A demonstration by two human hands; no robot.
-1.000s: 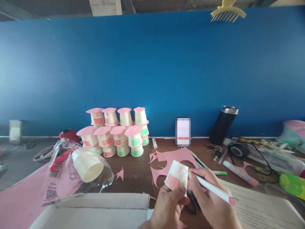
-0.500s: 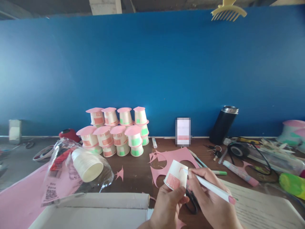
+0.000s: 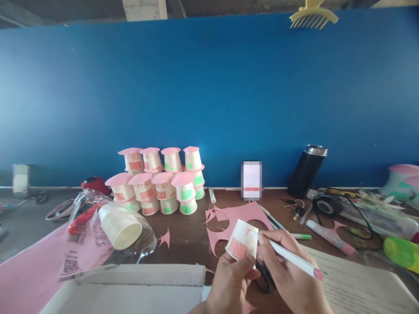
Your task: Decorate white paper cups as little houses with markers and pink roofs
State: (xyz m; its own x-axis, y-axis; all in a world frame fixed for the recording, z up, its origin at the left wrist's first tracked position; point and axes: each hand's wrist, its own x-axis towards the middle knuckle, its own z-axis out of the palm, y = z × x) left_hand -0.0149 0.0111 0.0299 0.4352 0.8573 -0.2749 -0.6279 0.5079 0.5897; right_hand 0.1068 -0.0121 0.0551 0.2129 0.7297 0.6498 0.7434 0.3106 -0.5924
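My left hand [image 3: 233, 279] grips a white paper cup [image 3: 242, 234], tilted and upside down, with a pink-red filled block and a short corner line drawn on its side. Pinched in my right hand [image 3: 288, 266] is a white marker pen [image 3: 293, 256] with a pink end; its tip is at the cup's side, by the drawn line. Beneath the hands lie black-handled scissors [image 3: 264, 279], partly hidden. Behind the cup is a pink paper sheet [image 3: 244, 212] with round holes cut out. Several decorated paper cups [image 3: 144, 187] with pink paper roofs stand stacked at the back left.
A plastic bag holds nested paper cups [image 3: 126, 229] at left, behind a white box [image 3: 137, 296]. To the right are a printed sheet [image 3: 363, 277], a glue tube [image 3: 330, 237], keys [image 3: 297, 207] and a black flask [image 3: 307, 172]. A blue partition [image 3: 209, 87] closes the back.
The line on the cup looks slightly longer or clearer. Both hands, the cup and the pen are in nearly the same place.
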